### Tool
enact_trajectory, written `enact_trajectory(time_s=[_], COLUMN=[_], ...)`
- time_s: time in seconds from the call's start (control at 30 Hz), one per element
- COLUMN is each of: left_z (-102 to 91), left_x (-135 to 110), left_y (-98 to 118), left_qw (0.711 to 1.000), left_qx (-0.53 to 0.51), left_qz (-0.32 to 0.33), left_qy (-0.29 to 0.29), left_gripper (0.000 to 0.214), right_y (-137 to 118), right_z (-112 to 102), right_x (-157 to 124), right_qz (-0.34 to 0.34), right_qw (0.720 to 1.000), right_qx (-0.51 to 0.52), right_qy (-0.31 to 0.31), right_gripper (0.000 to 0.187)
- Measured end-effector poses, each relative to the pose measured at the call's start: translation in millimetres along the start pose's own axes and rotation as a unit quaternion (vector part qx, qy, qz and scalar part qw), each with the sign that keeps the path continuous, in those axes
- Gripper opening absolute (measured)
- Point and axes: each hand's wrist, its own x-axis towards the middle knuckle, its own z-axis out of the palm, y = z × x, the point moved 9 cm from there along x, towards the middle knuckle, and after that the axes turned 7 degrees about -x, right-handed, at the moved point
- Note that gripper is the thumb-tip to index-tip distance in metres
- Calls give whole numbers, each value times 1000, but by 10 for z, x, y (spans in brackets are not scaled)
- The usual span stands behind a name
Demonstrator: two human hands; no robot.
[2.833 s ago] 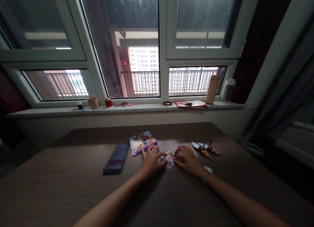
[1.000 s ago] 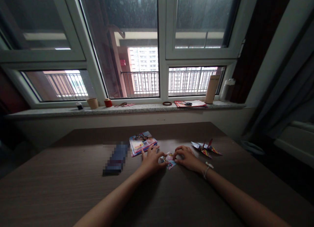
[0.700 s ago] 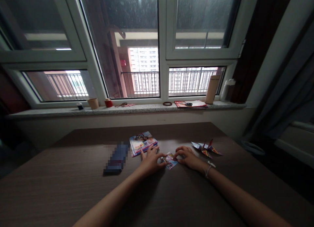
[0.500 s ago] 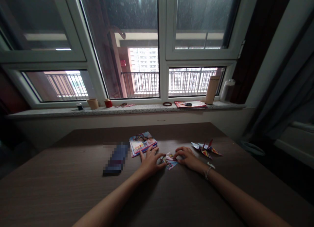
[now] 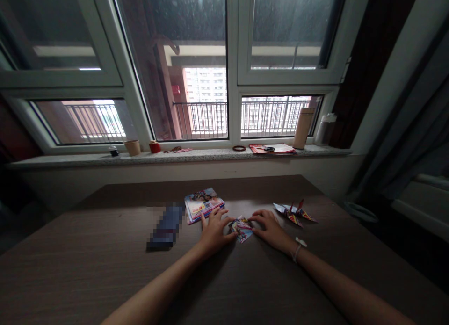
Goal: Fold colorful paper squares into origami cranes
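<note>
A small folded piece of colourful printed paper lies on the table in a diamond shape, between my two hands. My left hand holds its left corner with thumb and index finger, while the other fingers spread toward a stack of printed paper squares. At the right corner, the thumb and curled fingers of my right hand close on the paper's edge. Just beyond that hand sit folded paper cranes with pointed wings and red tips.
A dark pixelated object lies left of the stack on the brown table. Along the windowsill stand a paper cup, a red spool, a bracelet, scissors on papers, and a tan flask.
The paper's upper flap has shifted under my right fingers, and more of its printed face shows, as a fuller diamond. My right fingers have drawn slightly back to the right corner. My left hand barely moved.
</note>
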Motion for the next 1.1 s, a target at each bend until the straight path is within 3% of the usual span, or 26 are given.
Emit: enact_trajectory(time_s=[0.47,0.7,0.9,1.0,1.1], left_z=[-29,-17,-52,-59,-55], left_x=[10,31,27,30,35], left_y=[7,-55,-46,-47,-51], left_qw=[998,999,998,998,998], left_qx=[-15,-21,-17,-15,-12], left_qz=[29,0,-12,-17,-18], left_qy=[46,49,54,54,54], left_gripper=[51,55,49,48,47], right_y=[9,29,-70,-180,-258], right_z=[-80,-220,-428,-443,-373], right_x=[4,23,-35,-57,-56], right_qz=[0,-15,-20,-42,-59], right_qw=[997,989,978,979,985], right_qx=[54,65,15,-28,-58], right_qy=[52,133,207,198,152], right_gripper=[7,7,3,4,8])
